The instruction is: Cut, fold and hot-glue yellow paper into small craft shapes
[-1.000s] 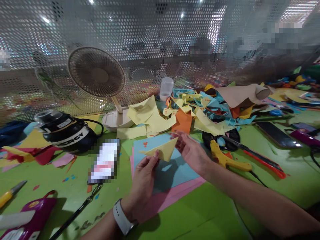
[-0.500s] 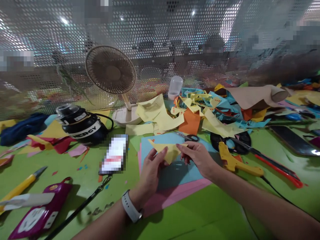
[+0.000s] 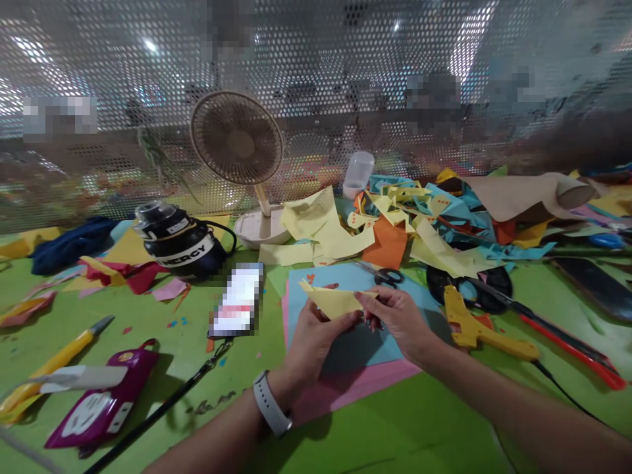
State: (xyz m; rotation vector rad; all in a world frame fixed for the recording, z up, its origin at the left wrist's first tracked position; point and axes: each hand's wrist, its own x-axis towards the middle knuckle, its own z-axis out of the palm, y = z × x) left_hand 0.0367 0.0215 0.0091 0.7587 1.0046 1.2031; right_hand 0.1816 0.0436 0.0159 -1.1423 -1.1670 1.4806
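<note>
A folded piece of yellow paper (image 3: 336, 302) is held between both hands, above a blue sheet (image 3: 368, 352). My left hand (image 3: 316, 336) is closed on its left and lower part, with the thumb across the front. My right hand (image 3: 392, 316) pinches its right end between thumb and fingers. Pink paper (image 3: 340, 401) shows from under the blue sheet. Just beyond my right hand lie scissors (image 3: 390, 277), partly resting on the blue sheet.
At right are a yellow glue gun (image 3: 481, 329) and a red cutter knife (image 3: 567, 349). A phone (image 3: 237, 299), black bottle (image 3: 190, 253), purple pouch (image 3: 106, 401) and yellow-handled tool (image 3: 64, 359) lie left. Behind stand a fan (image 3: 239, 141) and paper scraps (image 3: 390, 237).
My left thumb has slid lower and to the right along the yellow paper, which now looks flatter and longer. The whole view has shifted, so things appear further right.
</note>
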